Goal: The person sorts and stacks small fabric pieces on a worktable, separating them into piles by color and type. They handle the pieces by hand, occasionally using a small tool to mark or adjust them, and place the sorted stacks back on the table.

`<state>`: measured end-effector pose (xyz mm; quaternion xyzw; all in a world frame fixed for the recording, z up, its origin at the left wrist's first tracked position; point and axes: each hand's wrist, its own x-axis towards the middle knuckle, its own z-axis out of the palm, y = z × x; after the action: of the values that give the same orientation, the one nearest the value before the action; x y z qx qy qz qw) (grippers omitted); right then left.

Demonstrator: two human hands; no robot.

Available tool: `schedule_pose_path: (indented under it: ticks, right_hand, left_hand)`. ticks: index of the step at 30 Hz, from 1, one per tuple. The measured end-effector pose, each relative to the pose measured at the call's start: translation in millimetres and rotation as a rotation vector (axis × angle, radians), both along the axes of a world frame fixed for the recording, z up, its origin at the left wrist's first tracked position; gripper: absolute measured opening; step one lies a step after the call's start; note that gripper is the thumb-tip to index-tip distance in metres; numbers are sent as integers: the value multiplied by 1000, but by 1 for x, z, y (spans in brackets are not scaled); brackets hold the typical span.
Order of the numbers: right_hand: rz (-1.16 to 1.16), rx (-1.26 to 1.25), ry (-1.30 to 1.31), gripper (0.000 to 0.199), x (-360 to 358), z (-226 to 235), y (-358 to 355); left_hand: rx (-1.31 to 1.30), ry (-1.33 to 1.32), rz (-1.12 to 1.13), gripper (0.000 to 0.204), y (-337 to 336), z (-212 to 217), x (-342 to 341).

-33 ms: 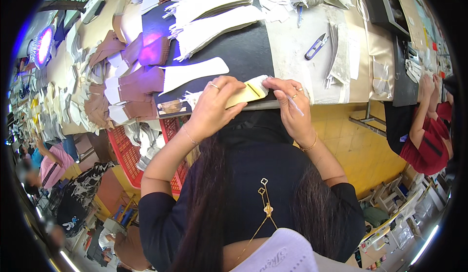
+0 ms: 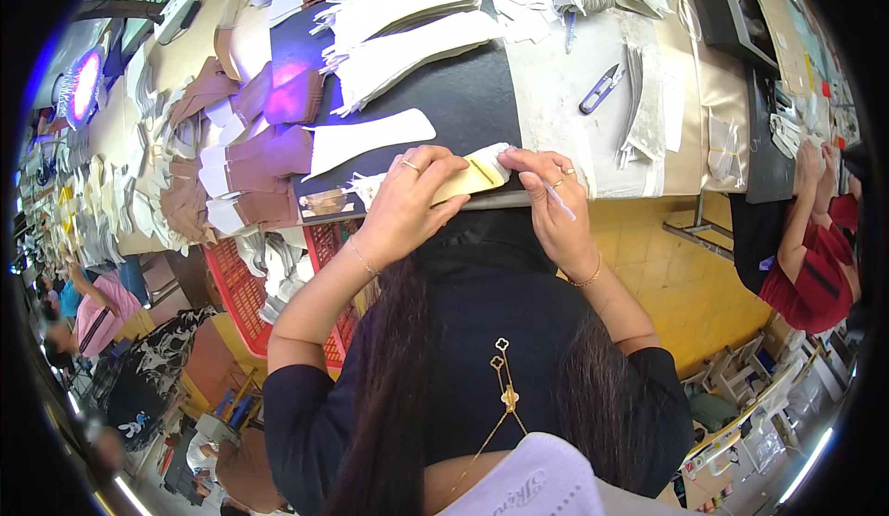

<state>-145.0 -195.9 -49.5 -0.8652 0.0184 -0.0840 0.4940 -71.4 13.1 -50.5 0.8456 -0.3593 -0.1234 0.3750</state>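
Note:
At the table's front edge my left hand is closed on a yellow slotted plate, with its fingers on top and thumb at the near side. The plate lies over a white cloth piece, whose frayed end sticks out left of my hand. My right hand pinches the right end of this cloth piece with thumb and forefinger. A thin pale strip hangs across its curled fingers. Just beyond lies a single white cloth piece on the black mat.
Two stacks of white cloth pieces lie farther back. Brown and white pieces cover the left. Thread snips lie to the right, near another stack. A red basket stands below the table. A co-worker in red works at right.

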Motion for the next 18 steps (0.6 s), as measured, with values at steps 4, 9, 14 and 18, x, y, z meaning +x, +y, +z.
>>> schedule_pose_path:
  ticks: [4,9,14,18]
  right_hand:
    - [27,-10,-8,20,1,-4,0]
    - [43,-6,-3,22,-2,-3,0]
    - [32,246,141,33,-1,2,0]
    - [-9,473,212,36,0,9,4]
  left_hand:
    - [-3,-67,-3,47,-1,-7,2]
    - [-26,-137,-32,51,1,-13,2]
    - [-124,-166,-5,54,2,-18,0]
    - [-202,-178,13,56,6,-21,-2]
